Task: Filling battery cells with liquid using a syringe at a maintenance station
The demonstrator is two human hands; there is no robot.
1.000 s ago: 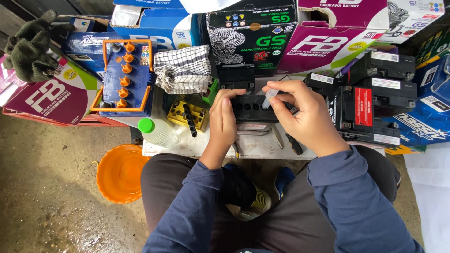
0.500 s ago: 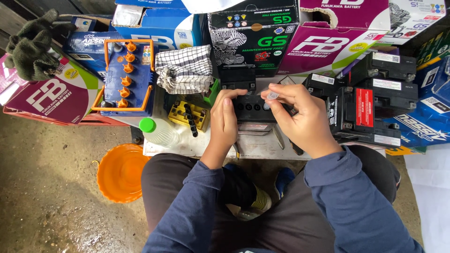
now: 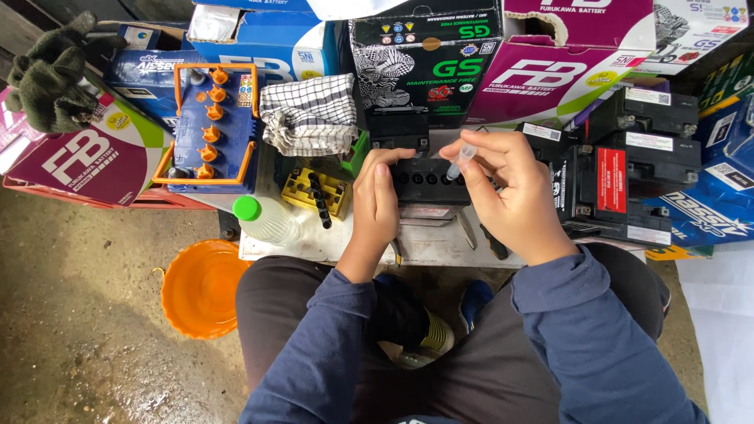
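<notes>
The person is sitting at a low white tabletop (image 3: 314, 242) and working on a small black battery (image 3: 428, 182) that is standing near its front edge, right between the two hands. The left hand (image 3: 375, 206) is gripping the battery's left end, with the thumb lying along its near side and the fingers curled over the top. The right hand (image 3: 510, 196) is pinching a small clear tube (image 3: 461, 160) between thumb and fingertips, and the tube is tilting down toward the row of round filler holes on the battery's top (whether its tip is touching a hole cannot be told). Just left of the battery a yellow tray of black caps (image 3: 316, 194) is lying, and near it a clear bottle with a green cap (image 3: 263, 220) is resting on its side. A checked cloth (image 3: 308, 115) is draped behind them, beside a blue battery with orange caps (image 3: 210, 129). More black batteries (image 3: 620, 184) are stacked to the right, and an orange basin (image 3: 200, 289) is sitting on the floor below the tabletop.
</notes>
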